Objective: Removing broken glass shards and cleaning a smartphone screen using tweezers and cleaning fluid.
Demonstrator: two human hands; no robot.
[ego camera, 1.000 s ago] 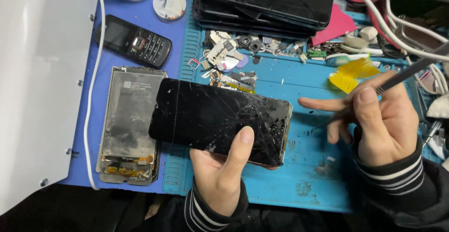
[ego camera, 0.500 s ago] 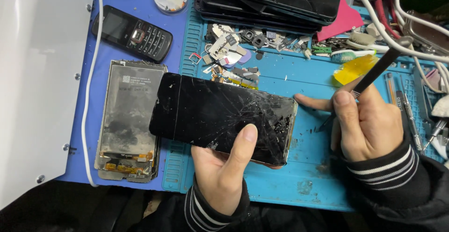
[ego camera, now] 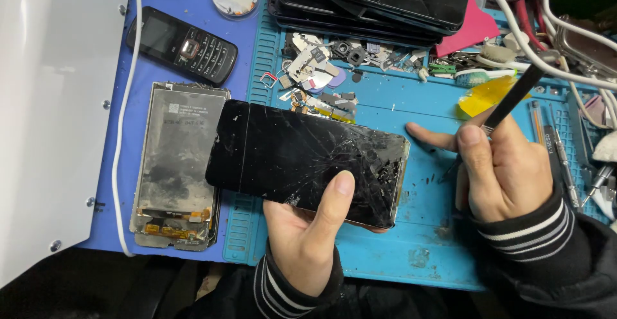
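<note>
My left hand [ego camera: 308,229] holds a black smartphone [ego camera: 302,158] from below, thumb pressed on its glass. The screen is badly cracked toward its right end. My right hand [ego camera: 501,165] sits just right of the phone on the blue work mat [ego camera: 411,255], gripping thin black tweezers [ego camera: 514,97] whose handle points up and right. Its index finger stretches left toward the phone's right edge; the tweezer tips are hidden behind the hand.
A stripped phone frame [ego camera: 177,165] lies left of the phone, a small keypad phone [ego camera: 183,44] above it. Loose small parts [ego camera: 321,75] and a stack of black screens [ego camera: 379,1] lie at the back. A white panel [ego camera: 51,107] fills the left; tools and cables crowd the right.
My right hand with the tweezers has moved left, closer to the phone's right edge. The left hand keeps its hold on the phone.
</note>
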